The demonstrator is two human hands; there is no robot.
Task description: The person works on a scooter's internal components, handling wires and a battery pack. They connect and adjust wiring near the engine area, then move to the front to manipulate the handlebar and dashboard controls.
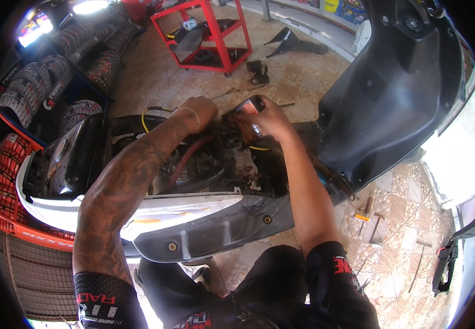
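A white-and-black scooter (182, 208) lies across in front of me with its engine bay (199, 164) uncovered, showing hoses, a yellow cable and grimy metal parts. My left hand (199, 112) is over the far side of the bay, fingers curled down; whatever they grip is hidden. My right hand (270, 120) is wrapped round a dark rectangular object (248, 112) with an orange patch on its face, held tilted above the engine just right of my left hand.
Tyre racks (23, 93) line the left side. A red tool trolley (199, 38) stands beyond the scooter, near black loose panels (297, 46). A large black scooter body panel (391, 93) rises at right. Hand tools (363, 216) lie on the tiled floor at lower right.
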